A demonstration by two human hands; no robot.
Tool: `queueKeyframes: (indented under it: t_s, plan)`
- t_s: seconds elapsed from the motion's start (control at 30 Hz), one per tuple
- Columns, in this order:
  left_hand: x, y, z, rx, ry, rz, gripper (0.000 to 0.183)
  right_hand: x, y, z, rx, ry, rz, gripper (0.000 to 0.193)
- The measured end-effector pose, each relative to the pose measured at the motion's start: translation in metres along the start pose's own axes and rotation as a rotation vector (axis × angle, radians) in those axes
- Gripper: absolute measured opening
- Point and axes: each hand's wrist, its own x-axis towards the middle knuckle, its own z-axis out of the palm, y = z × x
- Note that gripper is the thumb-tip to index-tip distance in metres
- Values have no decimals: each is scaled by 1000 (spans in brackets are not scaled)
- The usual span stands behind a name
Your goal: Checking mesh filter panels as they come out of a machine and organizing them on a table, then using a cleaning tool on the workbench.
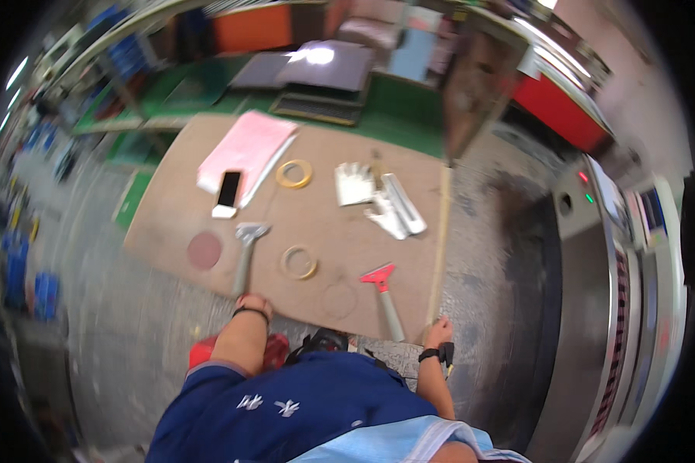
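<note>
My left hand (252, 303) is at the front edge of the brown tabletop (170, 202), beside the handle end of a scraper (244, 258) with a silver head. Its fingers are too indistinct to show whether they touch that handle. At the front right corner, my right hand (439, 332) is closed against the table edge; whatever its fingers hold, if anything, is hidden. A red-headed scraper (385, 299) with a grey handle lies just left of it. Between the scrapers sits a yellow tape roll (299, 263). A dark reddish disc (204, 251) lies farther left.
Toward the back are a pink stack of sheets (247, 144), a dark phone (228, 190), another tape roll (294, 174), white gloves (354, 184) and a long pale tool (404, 204). A green bench (404, 116) borders the far side; a metal machine (583, 309) stands right.
</note>
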Motion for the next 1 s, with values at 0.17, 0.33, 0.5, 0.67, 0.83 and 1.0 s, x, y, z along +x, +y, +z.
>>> queueKeyframes:
  t_s: [0.17,0.33,0.5,0.67,0.83,1.0]
  plan:
    - [-20,8,-39,-220,-346,-110,34,-3,-5,-1,23,-15,-32,42]
    - [-47,4,-68,-370,-612,-198,37,2,8,9,45,68,-106,45]
    - [-45,6,-62,-329,-548,-160,37,1,11,8,64,62,-109,46]
    - [-44,5,-59,-314,-528,-156,36,-4,3,4,53,91,-139,46]
    - [-37,6,-56,-316,-537,-146,36,-5,3,4,51,114,-129,45]
    - [-28,4,-47,-349,-567,-143,36,-2,6,7,95,112,-113,45]
